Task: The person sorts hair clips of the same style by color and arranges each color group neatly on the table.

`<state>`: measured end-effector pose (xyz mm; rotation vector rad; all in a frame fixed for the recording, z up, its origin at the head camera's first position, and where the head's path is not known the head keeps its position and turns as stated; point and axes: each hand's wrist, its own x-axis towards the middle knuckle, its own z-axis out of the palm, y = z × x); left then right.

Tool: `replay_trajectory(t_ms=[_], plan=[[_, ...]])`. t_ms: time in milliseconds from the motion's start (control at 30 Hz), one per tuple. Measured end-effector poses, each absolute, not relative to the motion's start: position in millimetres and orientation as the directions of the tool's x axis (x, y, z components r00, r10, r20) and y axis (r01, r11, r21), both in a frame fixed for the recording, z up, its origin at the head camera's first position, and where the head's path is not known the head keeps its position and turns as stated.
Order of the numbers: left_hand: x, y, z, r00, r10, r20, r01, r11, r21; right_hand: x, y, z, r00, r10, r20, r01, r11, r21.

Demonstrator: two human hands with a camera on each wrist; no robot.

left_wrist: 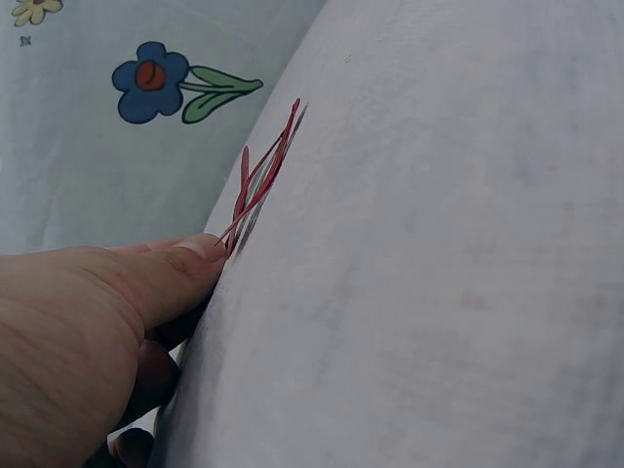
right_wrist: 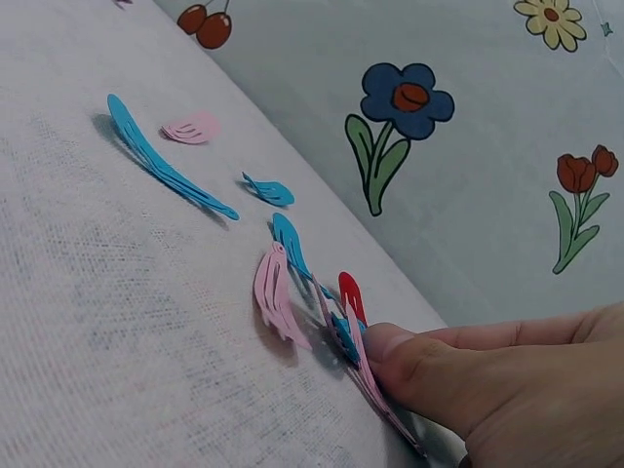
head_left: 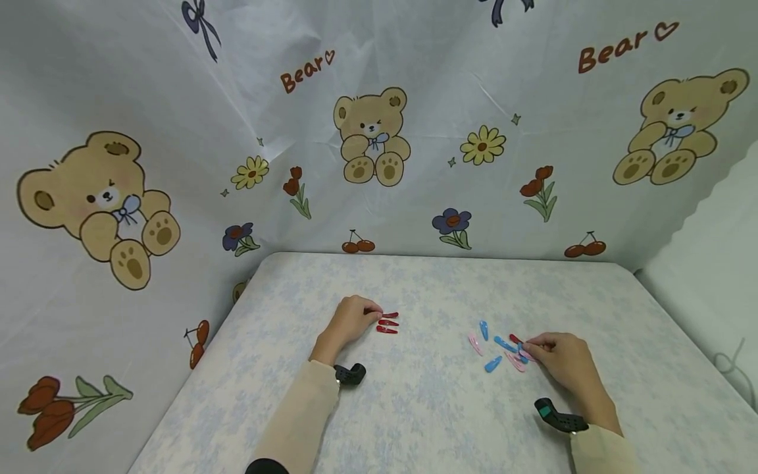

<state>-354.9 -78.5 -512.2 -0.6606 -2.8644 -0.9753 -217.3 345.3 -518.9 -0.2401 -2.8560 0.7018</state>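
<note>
Three red snap hair clips lie in a short column at the table's left-centre. My left hand (head_left: 354, 318) pinches the end of the farthest red hair clip (head_left: 390, 315); the middle red clip (head_left: 387, 323) and the nearest red clip (head_left: 387, 330) lie just below it. In the left wrist view the red clips (left_wrist: 263, 180) overlap at the fingertips. On the right, my right hand (head_left: 562, 359) reaches into a loose group of clips, thumb and finger pinching a red hair clip (right_wrist: 350, 292). A blue clip (right_wrist: 287, 237) and a pink clip (right_wrist: 276, 288) lie beside it, partly overlapping others.
Around the right hand lie more blue clips (head_left: 493, 364) and pink clips (head_left: 476, 343). The table (head_left: 414, 408) has a pale blue mottled cover. A bear-print curtain (head_left: 432, 79) hangs behind its back edge and on the left.
</note>
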Motion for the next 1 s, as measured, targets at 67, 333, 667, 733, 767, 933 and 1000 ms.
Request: replay_trajectory(t_ms=[67, 333, 667, 733, 767, 933, 1000], plan=[[-355, -78, -512, -0.906, 0.381, 0.183, 0.414, 0.708, 0.573, -217, 344, -517, -0.97, 0.194, 0.147, 0.104, 0.878, -0.468], [-356, -78, -510, -0.901, 0.387, 0.193, 0.425, 0.704, 0.57, -215, 342, -510, -0.977, 0.193, 0.092, 0.127, 0.868, -0.48], [-355, -79, -511, -0.902, 0.389, 0.188, 0.423, 0.703, 0.572, -214, 343, -508, -0.979, 0.202, 0.037, 0.154, 0.841, -0.519], [-355, -79, -511, -0.904, 0.386, 0.185, 0.418, 0.702, 0.577, -213, 344, -507, -0.98, 0.196, 0.032, 0.149, 0.836, -0.527], [-355, -79, -511, -0.904, 0.386, 0.185, 0.418, 0.702, 0.577, -213, 344, -506, -0.981, 0.192, 0.027, 0.149, 0.834, -0.532], [-354, -79, -510, -0.909, 0.379, 0.175, 0.407, 0.708, 0.577, -213, 344, -505, -0.981, 0.194, 0.014, 0.156, 0.826, -0.542], [-354, -78, -511, -0.912, 0.374, 0.169, 0.399, 0.709, 0.582, -213, 344, -506, -0.98, 0.2, 0.013, 0.16, 0.821, -0.548]])
